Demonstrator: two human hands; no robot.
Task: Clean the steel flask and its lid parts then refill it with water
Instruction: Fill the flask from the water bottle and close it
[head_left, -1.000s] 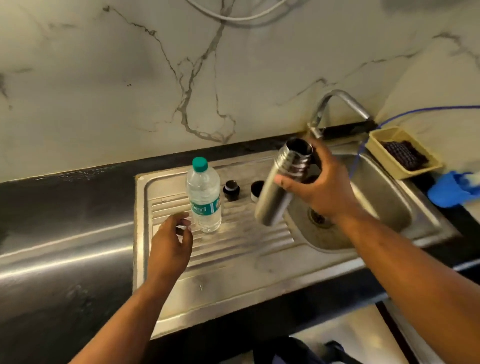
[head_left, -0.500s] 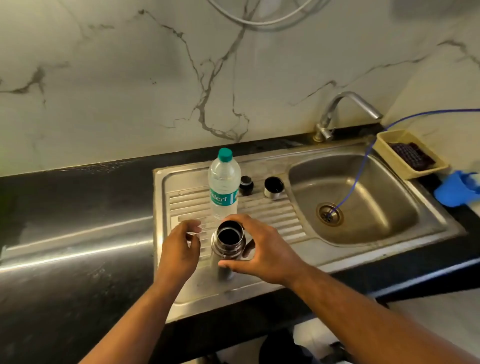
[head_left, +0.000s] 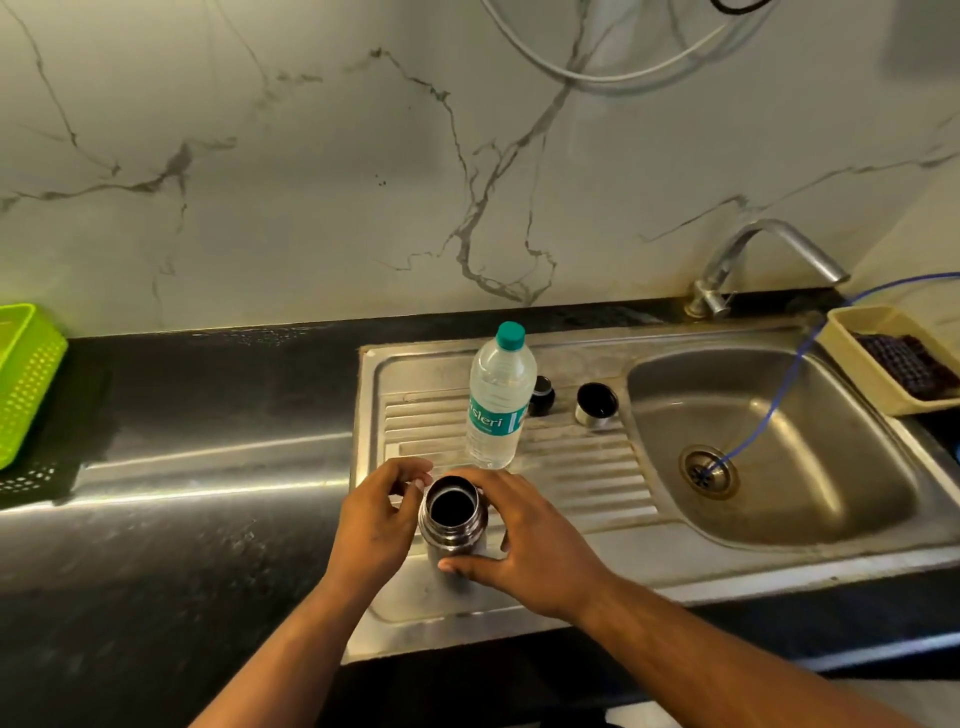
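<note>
The open steel flask (head_left: 453, 519) stands upright on the ribbed drainboard (head_left: 582, 467), its dark mouth facing up. My right hand (head_left: 530, 540) curls round its right side, thumb in front of the body. My left hand (head_left: 376, 525) sits just left of the flask with fingers loosely curled near the neck; contact is unclear. Behind stands a clear plastic water bottle (head_left: 498, 400) with a teal cap. Two lid parts lie further back: a small black stopper (head_left: 542, 395) and a steel cap (head_left: 596, 404), open side up.
The sink basin (head_left: 779, 493) lies to the right with a blue tube (head_left: 769, 410) running into its drain. The tap (head_left: 753, 260) arches behind it. A beige tray (head_left: 852, 364) holds a dark scrubber; a green basket (head_left: 26, 379) stands far left on the black counter.
My right hand carried the flask from above the basin down to the front of the drainboard and stood it upright. My left hand closed in beside it.
</note>
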